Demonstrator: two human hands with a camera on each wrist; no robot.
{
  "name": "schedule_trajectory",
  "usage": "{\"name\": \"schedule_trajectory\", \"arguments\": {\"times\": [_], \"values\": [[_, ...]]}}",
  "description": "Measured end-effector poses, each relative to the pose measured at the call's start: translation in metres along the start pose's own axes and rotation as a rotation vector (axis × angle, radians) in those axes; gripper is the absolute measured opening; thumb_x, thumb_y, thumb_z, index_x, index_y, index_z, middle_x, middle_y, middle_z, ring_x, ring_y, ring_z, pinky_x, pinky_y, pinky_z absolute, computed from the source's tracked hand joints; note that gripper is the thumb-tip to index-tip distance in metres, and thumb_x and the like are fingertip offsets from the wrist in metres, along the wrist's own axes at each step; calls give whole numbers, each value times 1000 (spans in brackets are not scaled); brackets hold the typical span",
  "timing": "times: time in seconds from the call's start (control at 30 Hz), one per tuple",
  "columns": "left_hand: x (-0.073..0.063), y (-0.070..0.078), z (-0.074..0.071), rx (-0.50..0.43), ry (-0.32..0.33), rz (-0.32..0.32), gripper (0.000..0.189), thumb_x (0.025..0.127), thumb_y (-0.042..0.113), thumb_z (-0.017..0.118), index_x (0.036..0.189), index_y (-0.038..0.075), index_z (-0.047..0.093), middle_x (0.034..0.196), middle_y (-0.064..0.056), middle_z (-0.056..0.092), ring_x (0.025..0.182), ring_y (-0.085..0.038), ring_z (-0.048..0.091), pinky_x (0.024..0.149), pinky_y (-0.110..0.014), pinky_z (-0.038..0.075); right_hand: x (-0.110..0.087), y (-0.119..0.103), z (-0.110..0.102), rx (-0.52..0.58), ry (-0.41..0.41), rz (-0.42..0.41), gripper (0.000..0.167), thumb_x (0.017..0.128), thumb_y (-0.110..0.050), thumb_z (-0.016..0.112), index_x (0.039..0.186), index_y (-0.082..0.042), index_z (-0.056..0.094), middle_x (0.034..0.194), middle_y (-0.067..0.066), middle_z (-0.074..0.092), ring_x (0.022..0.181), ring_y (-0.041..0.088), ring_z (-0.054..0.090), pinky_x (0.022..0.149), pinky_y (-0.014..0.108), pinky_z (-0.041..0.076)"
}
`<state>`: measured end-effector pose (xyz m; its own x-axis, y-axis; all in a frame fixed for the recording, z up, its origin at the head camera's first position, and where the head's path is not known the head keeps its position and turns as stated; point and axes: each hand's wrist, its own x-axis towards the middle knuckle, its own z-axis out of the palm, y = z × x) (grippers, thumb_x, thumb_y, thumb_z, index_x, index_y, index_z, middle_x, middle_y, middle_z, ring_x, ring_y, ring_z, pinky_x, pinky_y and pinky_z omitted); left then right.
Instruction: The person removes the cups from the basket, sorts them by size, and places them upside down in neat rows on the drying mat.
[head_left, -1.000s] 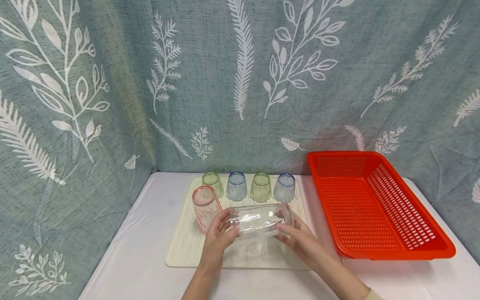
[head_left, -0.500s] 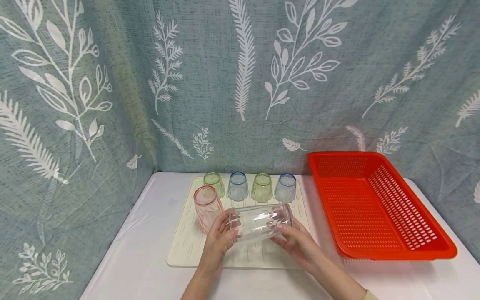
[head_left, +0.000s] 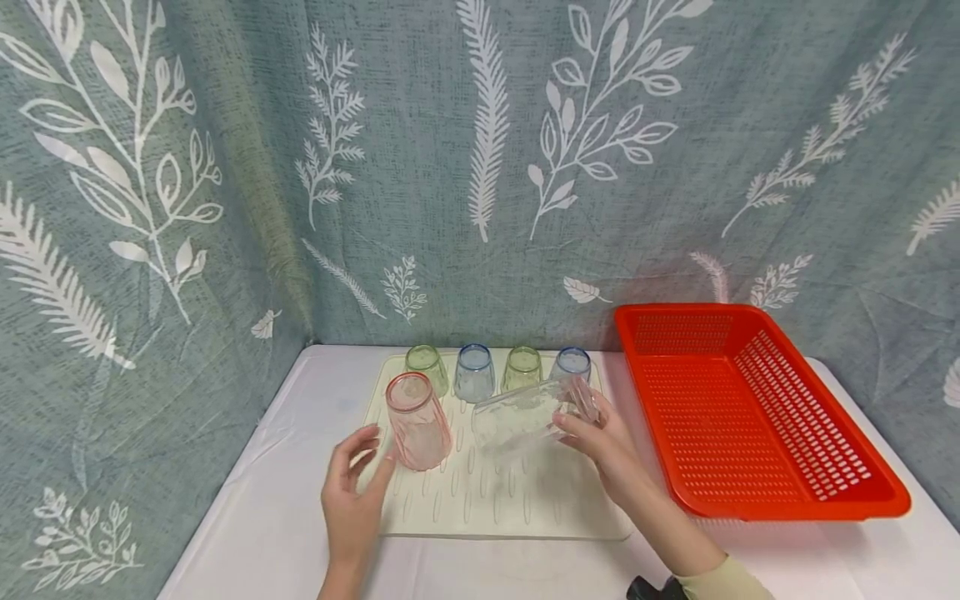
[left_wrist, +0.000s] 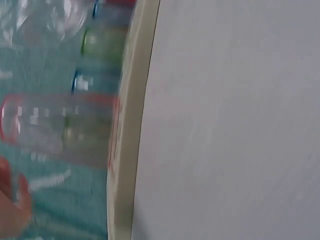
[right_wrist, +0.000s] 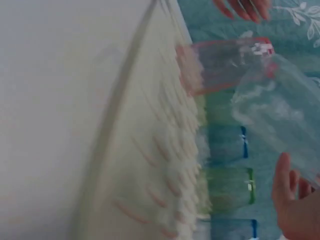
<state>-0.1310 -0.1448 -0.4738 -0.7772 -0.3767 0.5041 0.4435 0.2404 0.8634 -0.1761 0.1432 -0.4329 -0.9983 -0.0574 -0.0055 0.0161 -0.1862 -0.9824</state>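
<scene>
My right hand (head_left: 603, 446) grips a clear drinking glass (head_left: 517, 414) by its right end. The glass is held tilted over the pale ribbed drying mat (head_left: 517, 508), its left end lower. It overlaps the small glasses behind it in the head view. My left hand (head_left: 356, 492) holds nothing; its fingers and thumb are spread, just left of a tall pink glass (head_left: 420, 429). That pink glass stands on the mat with its wider end down. In the right wrist view, the clear glass (right_wrist: 280, 115) slants beside the pink glass (right_wrist: 220, 67).
Along the mat's back edge stand a green glass (head_left: 425, 367), a blue glass (head_left: 474, 375), another green glass (head_left: 522, 367) and another blue glass (head_left: 573, 363). To the right is a red perforated basket (head_left: 660, 450). A patterned curtain (head_left: 420, 167) hangs behind the white table (head_left: 277, 500).
My left hand has let go of the clear glass and moved left, beside the pink glass. The clear glass, now in my right hand alone, has tilted with its right end raised.
</scene>
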Motion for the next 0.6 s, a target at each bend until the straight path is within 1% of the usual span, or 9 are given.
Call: {"name": "schedule_trajectory", "arguments": {"times": [0.03,0.07,0.1,0.17,0.2,0.27,0.4,0.5,0.6], "values": [[3,-2,-5,63,30,-39,42,87,-7,67,127,-5,55,122,-14,58,110,-19,53,98,-26,43,2,-2,1,-66,17,-6,70,85,-9,68,148,-5,37,142,16,48,105,16,60,90,37,51],[7,-4,-9,133,37,-100,46,89,-1,66,132,-4,52,127,-16,54,115,-22,50,101,-32,41,5,-3,2,-132,32,-16,69,84,-11,71,146,-6,40,142,16,48,109,19,58,93,39,50],[10,-6,-13,199,23,-178,51,91,5,66,137,-3,47,133,-18,50,121,-27,46,104,-39,38,8,-4,3,-203,48,-28,69,83,-13,74,145,-7,43,142,15,49,115,22,57,96,42,48],[15,-9,-20,325,-45,-309,62,93,14,65,145,-3,36,142,-25,39,130,-38,37,106,-55,32,12,-4,7,-336,77,-57,67,80,-19,78,140,-10,49,135,14,54,120,26,52,98,47,44],[17,-12,-23,372,-88,-357,68,93,17,64,147,-4,30,144,-31,32,132,-45,32,105,-63,28,14,-3,9,-399,91,-75,67,78,-22,80,137,-10,52,131,13,56,122,27,51,97,48,44],[19,-16,-27,436,-164,-430,76,93,21,63,150,-7,20,147,-37,22,134,-54,23,104,-70,24,19,0,14,-497,110,-122,66,75,-25,83,133,-10,56,125,12,60,119,27,53,95,48,47],[21,-23,-31,442,-237,-495,82,94,24,61,150,-11,12,149,-40,15,136,-58,17,105,-71,19,25,5,24,-592,90,-224,65,70,-25,87,126,-8,60,118,10,60,107,25,57,83,44,55],[22,-27,-32,401,-270,-538,83,96,26,58,151,-11,9,150,-39,13,138,-55,15,108,-67,17,29,8,31,-640,51,-288,63,68,-25,88,122,-5,61,115,10,58,103,24,57,80,43,56],[22,-30,-32,369,-289,-582,84,97,28,57,151,-10,6,151,-38,14,139,-52,15,111,-63,17,32,10,37,-701,21,-318,64,68,-29,87,121,-5,61,113,9,57,101,23,57,78,39,57]]}}
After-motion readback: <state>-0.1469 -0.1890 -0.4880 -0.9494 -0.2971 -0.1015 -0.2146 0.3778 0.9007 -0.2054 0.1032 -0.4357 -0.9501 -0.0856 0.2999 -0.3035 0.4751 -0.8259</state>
